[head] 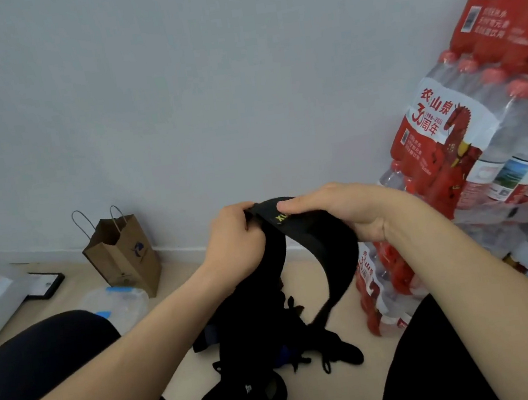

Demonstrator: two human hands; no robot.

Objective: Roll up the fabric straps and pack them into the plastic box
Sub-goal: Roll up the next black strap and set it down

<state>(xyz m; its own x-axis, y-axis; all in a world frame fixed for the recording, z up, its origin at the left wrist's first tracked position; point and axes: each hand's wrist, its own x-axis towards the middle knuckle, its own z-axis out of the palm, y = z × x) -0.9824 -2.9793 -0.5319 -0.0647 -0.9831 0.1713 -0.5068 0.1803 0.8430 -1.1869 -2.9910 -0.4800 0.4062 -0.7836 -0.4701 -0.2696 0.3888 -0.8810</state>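
A black fabric strap (318,243) with yellow lettering is held up in front of me, its long end hanging in a curve toward the floor. My left hand (234,240) grips its top end with curled fingers. My right hand (340,207) pinches the same strap just to the right, thumb over the lettering. A pile of more black straps (259,360) lies on the floor between my knees. The clear plastic box (119,304) with blue clips stands on the floor to the left, partly hidden behind my left knee.
A brown paper bag (122,250) stands by the wall behind the box. Shrink-wrapped packs of water bottles (470,154) are stacked high at the right. A dark flat frame (45,283) lies at the far left by a white ledge.
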